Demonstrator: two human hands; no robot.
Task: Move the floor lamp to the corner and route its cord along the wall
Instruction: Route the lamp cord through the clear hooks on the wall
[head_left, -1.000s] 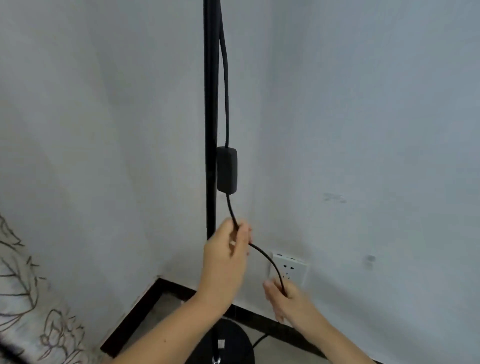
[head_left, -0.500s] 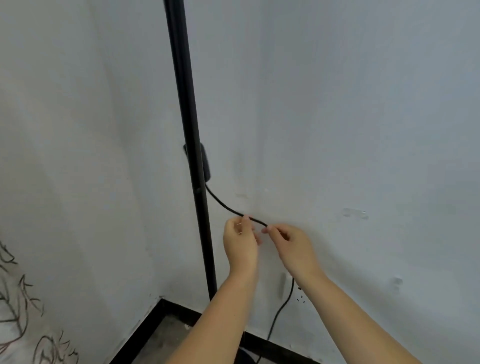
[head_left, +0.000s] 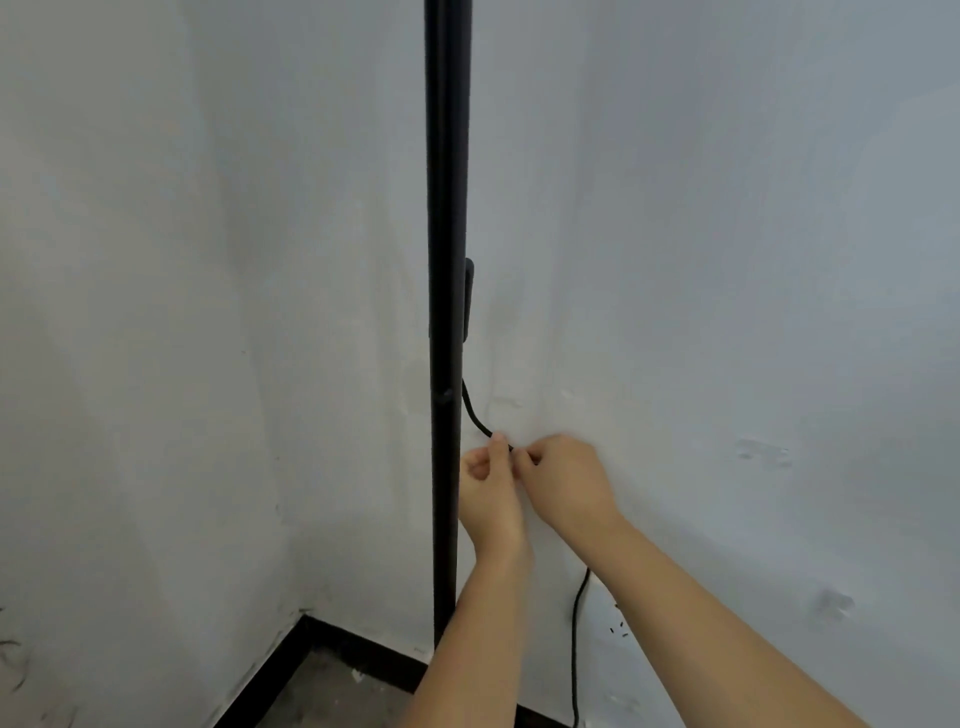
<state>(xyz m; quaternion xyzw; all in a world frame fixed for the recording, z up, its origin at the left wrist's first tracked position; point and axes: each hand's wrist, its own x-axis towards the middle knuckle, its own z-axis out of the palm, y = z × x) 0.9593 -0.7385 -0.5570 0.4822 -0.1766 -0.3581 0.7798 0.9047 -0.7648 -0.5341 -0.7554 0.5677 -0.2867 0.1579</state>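
The floor lamp's black pole (head_left: 445, 260) stands upright in the corner of two white walls; its base is out of view. A black inline switch (head_left: 469, 301) peeks out behind the pole on its right side. The black cord (head_left: 474, 415) curves down from there to my hands. My left hand (head_left: 488, 493) and my right hand (head_left: 566, 480) meet against the right wall and both pinch the cord between fingertips. Below my right forearm the cord (head_left: 575, 644) hangs down along the wall toward the floor.
A black baseboard (head_left: 270, 670) runs along both walls at the grey floor (head_left: 332, 691). Small dark outlet slots (head_left: 619, 630) show on the right wall beside my right forearm. Scuff marks dot the right wall.
The view has shifted so the pole sits nearer the middle. My hands have come closer together on the cord, which now lies shorter and tighter against the wall.
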